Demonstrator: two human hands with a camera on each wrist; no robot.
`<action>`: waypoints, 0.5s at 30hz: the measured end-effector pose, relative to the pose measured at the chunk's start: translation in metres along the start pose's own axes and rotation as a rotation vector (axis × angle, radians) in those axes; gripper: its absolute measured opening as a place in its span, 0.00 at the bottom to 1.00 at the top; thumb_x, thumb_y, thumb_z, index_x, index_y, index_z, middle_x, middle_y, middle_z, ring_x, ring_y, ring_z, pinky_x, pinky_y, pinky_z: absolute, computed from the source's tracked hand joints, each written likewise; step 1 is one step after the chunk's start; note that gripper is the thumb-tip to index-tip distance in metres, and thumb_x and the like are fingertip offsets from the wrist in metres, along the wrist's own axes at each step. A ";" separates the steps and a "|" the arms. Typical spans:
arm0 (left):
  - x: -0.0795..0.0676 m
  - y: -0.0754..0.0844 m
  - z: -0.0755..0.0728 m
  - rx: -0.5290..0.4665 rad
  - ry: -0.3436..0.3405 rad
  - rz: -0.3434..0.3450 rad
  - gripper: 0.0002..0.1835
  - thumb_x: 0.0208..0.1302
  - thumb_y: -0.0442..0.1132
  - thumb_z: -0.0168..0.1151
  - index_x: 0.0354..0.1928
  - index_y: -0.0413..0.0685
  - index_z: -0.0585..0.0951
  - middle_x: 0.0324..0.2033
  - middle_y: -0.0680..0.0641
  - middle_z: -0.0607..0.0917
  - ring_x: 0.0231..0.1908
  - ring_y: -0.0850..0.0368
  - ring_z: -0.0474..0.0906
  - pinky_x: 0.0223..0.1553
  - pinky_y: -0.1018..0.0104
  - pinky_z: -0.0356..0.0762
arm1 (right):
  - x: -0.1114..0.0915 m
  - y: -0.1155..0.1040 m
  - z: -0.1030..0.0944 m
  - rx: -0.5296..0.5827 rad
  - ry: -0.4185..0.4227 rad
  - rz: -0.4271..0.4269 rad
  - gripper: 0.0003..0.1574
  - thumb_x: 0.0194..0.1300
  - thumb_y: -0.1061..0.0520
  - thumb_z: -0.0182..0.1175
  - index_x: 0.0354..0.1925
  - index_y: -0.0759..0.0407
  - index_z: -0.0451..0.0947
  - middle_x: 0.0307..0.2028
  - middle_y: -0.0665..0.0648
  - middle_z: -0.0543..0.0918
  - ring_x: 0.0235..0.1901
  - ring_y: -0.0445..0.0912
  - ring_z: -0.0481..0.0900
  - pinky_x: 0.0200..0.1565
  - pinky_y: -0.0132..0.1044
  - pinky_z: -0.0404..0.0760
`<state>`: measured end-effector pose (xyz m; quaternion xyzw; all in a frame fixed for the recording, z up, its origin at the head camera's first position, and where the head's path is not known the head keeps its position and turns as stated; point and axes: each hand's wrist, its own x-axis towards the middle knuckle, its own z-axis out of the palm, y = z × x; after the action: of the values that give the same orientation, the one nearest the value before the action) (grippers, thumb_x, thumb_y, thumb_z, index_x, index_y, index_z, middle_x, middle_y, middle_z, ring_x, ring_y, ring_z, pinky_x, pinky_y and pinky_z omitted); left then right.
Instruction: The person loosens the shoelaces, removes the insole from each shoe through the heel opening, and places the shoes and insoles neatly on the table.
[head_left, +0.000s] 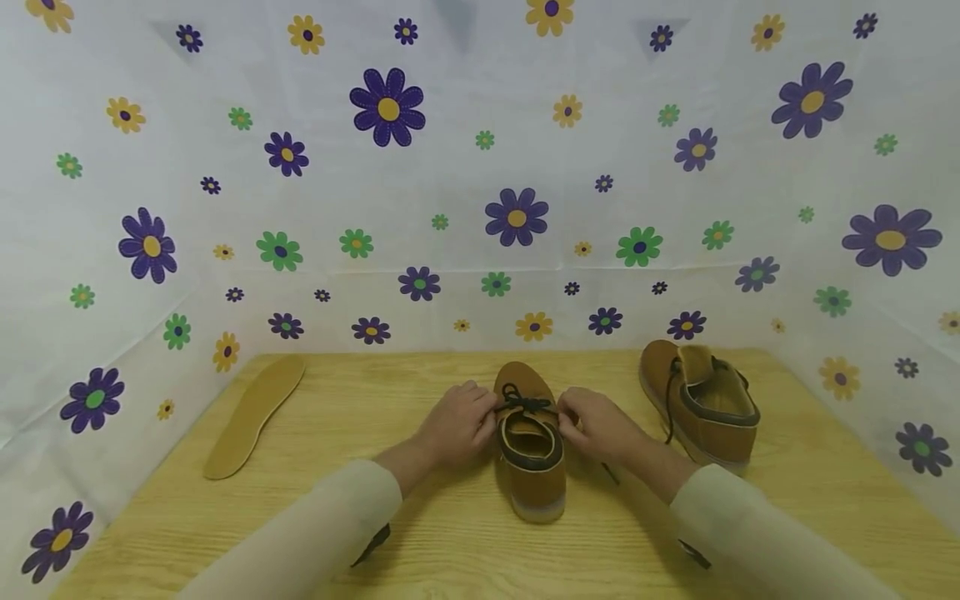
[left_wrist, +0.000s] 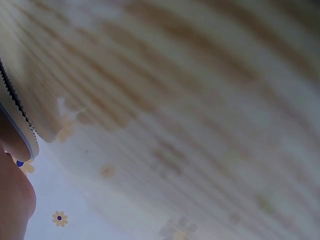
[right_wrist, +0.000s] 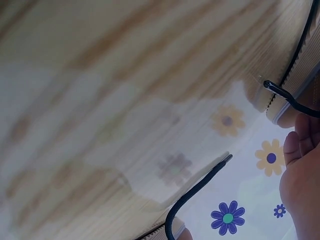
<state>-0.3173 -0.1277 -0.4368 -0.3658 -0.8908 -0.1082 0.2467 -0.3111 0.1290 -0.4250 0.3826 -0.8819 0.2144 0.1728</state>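
Note:
A brown shoe (head_left: 538, 492) with a dark padded collar stands upright in mid-table, toe pointing away. Across its front lies a dark shoelace (head_left: 525, 403) with a loop showing. From the left, my left hand (head_left: 459, 423) pinches the lace at the shoe's side, fingers curled. My right hand (head_left: 596, 423) pinches it on the opposite side. In the left wrist view, the hand (left_wrist: 15, 197) shows beside the shoe's ridged sole edge (left_wrist: 17, 107). A lace end (right_wrist: 280, 91) sticks out above the hand (right_wrist: 305, 182) in the right wrist view; the fingertips are partly hidden.
A second brown shoe (head_left: 716, 437) stands at the right, tongue raised and lace loose. One dark lace tip (head_left: 611, 473) lies by my right forearm. At the left lies a tan insole (head_left: 255, 417). A white flowered cloth (head_left: 450, 183) encloses the wooden table (head_left: 450, 542) behind and at both sides.

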 end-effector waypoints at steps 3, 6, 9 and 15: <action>0.000 -0.001 0.001 0.012 -0.005 -0.005 0.06 0.62 0.38 0.48 0.30 0.52 0.74 0.28 0.55 0.80 0.29 0.59 0.67 0.31 0.67 0.62 | 0.000 0.000 0.000 -0.007 0.005 -0.010 0.04 0.56 0.63 0.54 0.28 0.54 0.72 0.27 0.47 0.74 0.28 0.37 0.70 0.33 0.30 0.73; -0.001 -0.002 0.001 0.022 -0.014 -0.014 0.07 0.62 0.39 0.48 0.27 0.54 0.73 0.25 0.57 0.77 0.26 0.60 0.64 0.30 0.68 0.59 | 0.001 0.001 0.000 -0.015 0.002 -0.012 0.05 0.56 0.63 0.54 0.27 0.53 0.71 0.26 0.46 0.73 0.27 0.36 0.68 0.32 0.30 0.72; -0.001 -0.002 0.001 0.012 -0.019 -0.028 0.08 0.61 0.39 0.49 0.24 0.55 0.71 0.20 0.57 0.72 0.24 0.61 0.60 0.29 0.69 0.56 | 0.001 0.002 0.000 -0.020 0.002 -0.014 0.06 0.55 0.63 0.54 0.26 0.53 0.71 0.25 0.46 0.73 0.26 0.36 0.67 0.31 0.29 0.71; 0.000 0.000 -0.002 0.012 -0.040 -0.042 0.09 0.60 0.38 0.49 0.22 0.56 0.69 0.17 0.58 0.68 0.23 0.62 0.59 0.29 0.70 0.53 | 0.001 0.001 -0.001 -0.022 -0.009 0.002 0.06 0.55 0.63 0.54 0.25 0.53 0.70 0.24 0.45 0.71 0.25 0.36 0.64 0.30 0.29 0.69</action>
<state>-0.3165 -0.1289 -0.4353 -0.3477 -0.9038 -0.1008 0.2284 -0.3128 0.1296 -0.4240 0.3808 -0.8854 0.2029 0.1729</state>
